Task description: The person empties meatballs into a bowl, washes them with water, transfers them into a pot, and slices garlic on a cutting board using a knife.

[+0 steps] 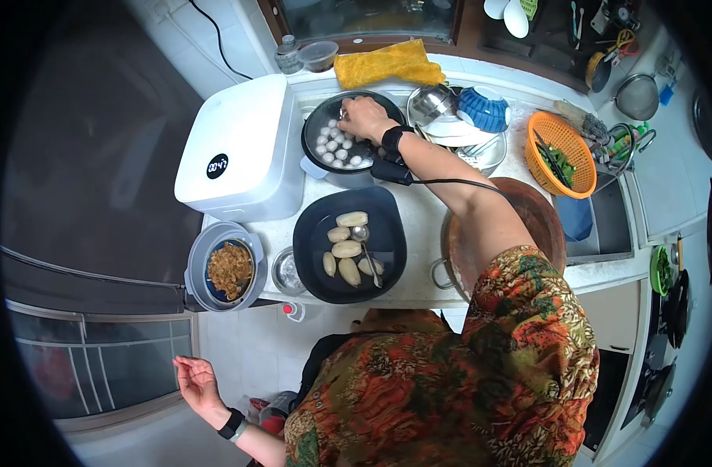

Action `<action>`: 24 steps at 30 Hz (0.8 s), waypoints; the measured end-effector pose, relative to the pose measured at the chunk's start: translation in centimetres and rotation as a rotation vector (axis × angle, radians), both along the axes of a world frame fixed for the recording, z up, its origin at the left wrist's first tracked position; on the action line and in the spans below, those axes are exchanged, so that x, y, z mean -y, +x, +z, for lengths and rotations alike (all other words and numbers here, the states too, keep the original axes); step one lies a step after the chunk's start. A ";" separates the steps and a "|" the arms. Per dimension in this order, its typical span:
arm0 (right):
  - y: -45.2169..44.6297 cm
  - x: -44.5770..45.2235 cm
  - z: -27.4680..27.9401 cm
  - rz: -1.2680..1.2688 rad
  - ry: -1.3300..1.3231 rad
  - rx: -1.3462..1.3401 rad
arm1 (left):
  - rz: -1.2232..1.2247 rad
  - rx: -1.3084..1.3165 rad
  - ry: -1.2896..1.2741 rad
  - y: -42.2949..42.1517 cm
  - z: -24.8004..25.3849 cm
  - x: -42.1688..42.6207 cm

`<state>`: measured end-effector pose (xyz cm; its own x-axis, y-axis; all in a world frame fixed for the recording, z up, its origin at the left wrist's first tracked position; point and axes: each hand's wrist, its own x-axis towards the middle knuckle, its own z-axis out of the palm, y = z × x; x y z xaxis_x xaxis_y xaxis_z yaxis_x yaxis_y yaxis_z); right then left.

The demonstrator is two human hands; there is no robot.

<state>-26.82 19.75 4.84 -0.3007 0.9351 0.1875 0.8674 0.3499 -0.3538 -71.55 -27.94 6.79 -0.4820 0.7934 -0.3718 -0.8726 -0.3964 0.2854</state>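
Observation:
My right hand (pixel 364 118) reaches into a dark round pot (pixel 312 140) at the back of the counter. Its fingers are bent down among small white balls (pixel 340 145); whatever they grip is too small to make out. Off to the lower left, away from the counter, my left hand (pixel 198 381) hangs in the air with its fingers apart and nothing in them. Nearer the front edge, a dark square basin (pixel 309 233) holds several pale peeled pieces (pixel 347 249) and a metal spoon (pixel 368 253).
A white appliance (pixel 235 148) stands left of the pot. Around are a bowl of brown food (pixel 230 271), a glass bowl (pixel 287 274), a brown round board (pixel 544 226), an orange basket (pixel 536 159), stacked bowls (pixel 484 109) and a yellow cloth (pixel 387 64).

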 end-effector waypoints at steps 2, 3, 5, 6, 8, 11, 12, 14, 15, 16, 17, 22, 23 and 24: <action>0.1 -0.1 -0.2 0.004 0.007 -0.014 | -0.001 0.004 -0.003 0.1 -0.1 -0.1; 0.1 -0.2 -0.3 0.003 0.004 -0.014 | 0.004 0.005 -0.006 0.0 -0.3 -0.2; 0.0 -0.4 -0.5 0.020 -0.009 -0.017 | 0.007 0.004 -0.007 0.0 -0.6 -0.5; -0.1 -0.3 -0.2 0.014 -0.008 -0.022 | 0.010 0.018 -0.017 0.0 -0.6 -0.8; -0.3 0.0 0.7 0.016 -0.093 0.043 | 0.011 0.036 -0.030 0.2 -0.6 -1.7; -0.5 0.9 0.7 -0.057 -0.063 0.036 | -0.031 0.012 -0.025 0.2 -0.8 -3.1; -0.6 0.9 0.9 -0.067 -0.084 0.051 | -0.054 0.028 -0.002 0.2 -0.8 -3.5; -0.3 1.5 1.2 -0.073 -0.103 0.076 | -0.076 0.025 0.000 0.1 -1.0 -4.3; 0.0 2.4 1.8 -0.069 -0.127 0.103 | -0.087 0.023 -0.003 0.0 -1.1 -4.6; 0.5 3.4 2.6 -0.077 -0.089 0.157 | -0.104 0.025 -0.001 -0.1 -1.1 -4.9; 1.2 4.2 3.9 -0.095 -0.091 0.159 | -0.121 0.025 0.009 -0.2 -1.1 -5.1; 8.9 9.4 8.1 0.076 0.123 -0.300 | -0.190 0.077 0.035 -1.8 -2.4 -6.0; 10.5 13.1 9.8 0.059 0.029 -0.402 | -0.245 0.068 0.065 -1.8 -2.5 -6.4; 12.4 16.4 11.2 0.016 -0.117 -0.460 | -0.300 0.060 0.093 -1.7 -2.8 -6.9</action>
<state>-14.43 3.32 16.06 -0.2255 0.9539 0.1982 0.6061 0.2966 -0.7380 -73.22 -21.09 4.01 -0.2005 0.9289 -0.3114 -0.9687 -0.1405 0.2046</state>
